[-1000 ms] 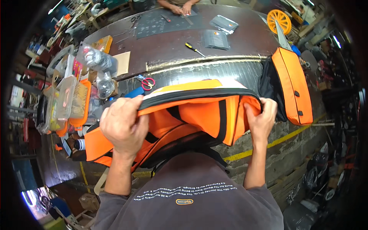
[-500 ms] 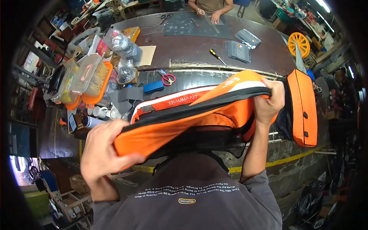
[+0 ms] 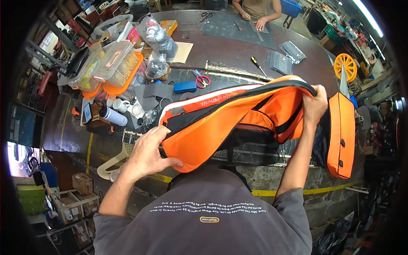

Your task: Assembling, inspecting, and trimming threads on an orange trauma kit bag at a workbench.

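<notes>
While held up off the worktop (image 3: pixel 238 55):
Bag: orange bag (image 3: pixel 221 127), black-trimmed, white band, stretched between both hands.
Left hand (image 3: pixel 146 155): fingers clamped on its lower edge.
Right hand (image 3: pixel 314 106): fingers clamped on its top corner.
Beyond the fingers: red-handled scissors (image 3: pixel 202 79), blue case (image 3: pixel 185 86).

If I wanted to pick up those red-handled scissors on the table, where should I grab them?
Probably by the red handle loops of the scissors, coming from the near side, over the blue case. The loops point toward the table's near edge, and the blades run away toward the plastic bags, so reaching from there keeps fingers off the tips.
</notes>
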`<act>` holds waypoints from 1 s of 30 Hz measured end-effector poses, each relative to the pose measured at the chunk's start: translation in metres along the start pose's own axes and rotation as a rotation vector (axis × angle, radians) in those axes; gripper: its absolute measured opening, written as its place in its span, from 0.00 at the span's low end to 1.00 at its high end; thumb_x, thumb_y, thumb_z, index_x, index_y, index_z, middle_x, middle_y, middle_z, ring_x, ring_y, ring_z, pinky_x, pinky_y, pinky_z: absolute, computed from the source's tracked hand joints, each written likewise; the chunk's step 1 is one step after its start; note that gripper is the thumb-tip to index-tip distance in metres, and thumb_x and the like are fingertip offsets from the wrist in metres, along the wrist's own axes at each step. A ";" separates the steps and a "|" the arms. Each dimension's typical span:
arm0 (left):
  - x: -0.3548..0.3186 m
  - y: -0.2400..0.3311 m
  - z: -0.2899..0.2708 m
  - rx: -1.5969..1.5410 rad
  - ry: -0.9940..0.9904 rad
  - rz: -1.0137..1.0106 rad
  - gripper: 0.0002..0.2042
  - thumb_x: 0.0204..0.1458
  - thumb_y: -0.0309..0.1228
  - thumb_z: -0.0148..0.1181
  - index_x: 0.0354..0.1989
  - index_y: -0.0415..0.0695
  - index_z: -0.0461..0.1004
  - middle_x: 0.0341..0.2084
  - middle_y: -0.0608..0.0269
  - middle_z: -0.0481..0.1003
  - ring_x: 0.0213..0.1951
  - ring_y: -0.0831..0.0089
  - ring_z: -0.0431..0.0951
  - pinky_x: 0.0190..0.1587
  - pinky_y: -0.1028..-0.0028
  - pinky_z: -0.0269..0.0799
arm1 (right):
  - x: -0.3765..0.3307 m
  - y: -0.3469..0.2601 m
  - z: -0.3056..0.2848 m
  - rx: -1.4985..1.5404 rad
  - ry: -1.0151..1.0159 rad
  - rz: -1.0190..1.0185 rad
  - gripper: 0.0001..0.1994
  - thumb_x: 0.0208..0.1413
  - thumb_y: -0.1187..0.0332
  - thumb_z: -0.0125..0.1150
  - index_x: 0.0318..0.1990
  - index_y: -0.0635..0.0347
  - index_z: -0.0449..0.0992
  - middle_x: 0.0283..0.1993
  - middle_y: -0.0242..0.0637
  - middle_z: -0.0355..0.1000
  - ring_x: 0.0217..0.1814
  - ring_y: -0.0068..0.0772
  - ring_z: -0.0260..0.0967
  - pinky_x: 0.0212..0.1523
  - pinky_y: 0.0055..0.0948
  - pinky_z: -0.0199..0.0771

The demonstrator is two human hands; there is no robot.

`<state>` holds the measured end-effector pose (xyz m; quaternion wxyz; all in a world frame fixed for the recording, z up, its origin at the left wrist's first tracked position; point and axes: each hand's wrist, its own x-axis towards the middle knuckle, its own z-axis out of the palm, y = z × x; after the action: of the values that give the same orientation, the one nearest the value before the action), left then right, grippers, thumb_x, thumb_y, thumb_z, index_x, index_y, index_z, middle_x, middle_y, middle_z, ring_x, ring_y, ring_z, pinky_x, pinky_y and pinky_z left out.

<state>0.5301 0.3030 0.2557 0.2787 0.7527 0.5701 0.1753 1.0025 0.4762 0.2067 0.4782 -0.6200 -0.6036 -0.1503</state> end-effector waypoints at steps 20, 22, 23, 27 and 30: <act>0.178 0.009 -0.065 0.067 1.563 0.519 0.21 0.32 0.22 0.77 0.31 0.44 0.68 0.30 0.59 0.71 0.31 0.58 0.73 0.37 0.65 0.71 | -0.057 -0.076 -0.231 -0.117 0.030 -0.521 0.15 0.44 0.86 0.69 0.42 0.72 0.77 0.32 0.46 0.68 0.29 0.43 0.63 0.31 0.33 0.60; 0.200 0.021 -0.059 0.086 1.581 0.644 0.20 0.34 0.23 0.76 0.33 0.44 0.69 0.30 0.59 0.71 0.33 0.60 0.73 0.38 0.66 0.70 | -0.065 -0.059 -0.224 -0.081 0.175 -0.388 0.12 0.46 0.86 0.69 0.39 0.70 0.76 0.31 0.43 0.66 0.30 0.39 0.63 0.33 0.32 0.60; 0.205 0.035 -0.054 0.076 1.553 0.718 0.20 0.35 0.23 0.75 0.35 0.44 0.69 0.31 0.59 0.70 0.35 0.62 0.73 0.42 0.69 0.70 | -0.060 -0.049 -0.223 -0.055 0.205 -0.331 0.11 0.48 0.85 0.69 0.39 0.68 0.75 0.30 0.40 0.64 0.30 0.36 0.62 0.34 0.30 0.60; 0.218 0.071 -0.066 0.043 1.622 0.791 0.19 0.38 0.24 0.74 0.36 0.43 0.69 0.32 0.60 0.70 0.36 0.63 0.72 0.44 0.68 0.70 | -0.064 -0.018 -0.231 -0.209 0.282 -0.425 0.17 0.45 0.80 0.75 0.43 0.64 0.75 0.32 0.39 0.67 0.31 0.38 0.63 0.34 0.32 0.62; 0.224 0.080 -0.069 -0.111 1.702 0.816 0.12 0.50 0.22 0.66 0.37 0.41 0.68 0.36 0.62 0.70 0.38 0.68 0.71 0.46 0.69 0.69 | -0.072 -0.012 -0.248 -0.201 0.320 -0.409 0.19 0.43 0.73 0.81 0.41 0.64 0.76 0.30 0.37 0.67 0.30 0.37 0.62 0.32 0.32 0.60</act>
<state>0.6157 0.5167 0.3474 -0.2784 0.4991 0.2654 0.7765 1.0723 0.2384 0.2798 0.4633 -0.4981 -0.6150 -0.3988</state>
